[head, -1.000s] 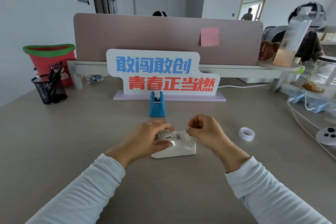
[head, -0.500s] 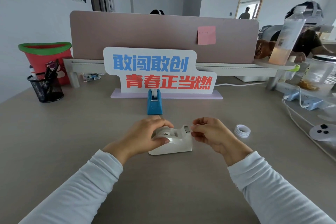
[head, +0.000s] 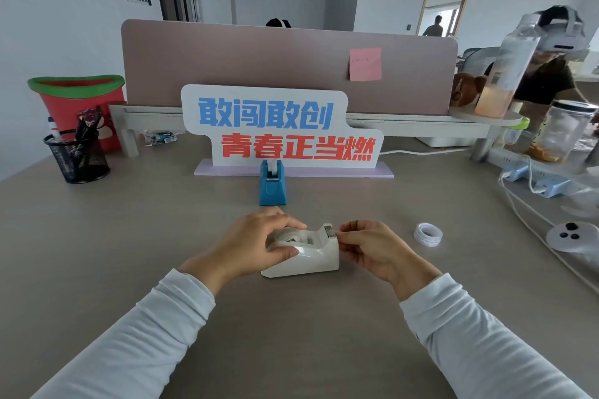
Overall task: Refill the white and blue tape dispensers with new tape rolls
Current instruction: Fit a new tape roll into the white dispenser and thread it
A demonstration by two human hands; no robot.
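The white tape dispenser (head: 306,257) lies on the grey desk in front of me, its cutter end pointing right. My left hand (head: 256,244) covers its rounded rear and grips it, with a tape roll partly showing under the fingers. My right hand (head: 372,248) pinches the tape end just past the cutter blade. The blue tape dispenser (head: 273,183) stands upright farther back, with a roll in it, in front of the sign. A loose white tape roll (head: 428,234) lies flat on the desk to the right of my right hand.
A lettered sign (head: 282,129) on a lilac base stands behind the blue dispenser. A mesh pen cup (head: 76,157) and red bin (head: 77,104) sit far left. At the right are power strips (head: 547,186) with cables, a jar (head: 562,131), a bottle (head: 509,71) and a white controller (head: 572,236).
My right hand has come down from above the dispenser to the cutter end, drawing the tape end to the right. The left hand stays on the dispenser.
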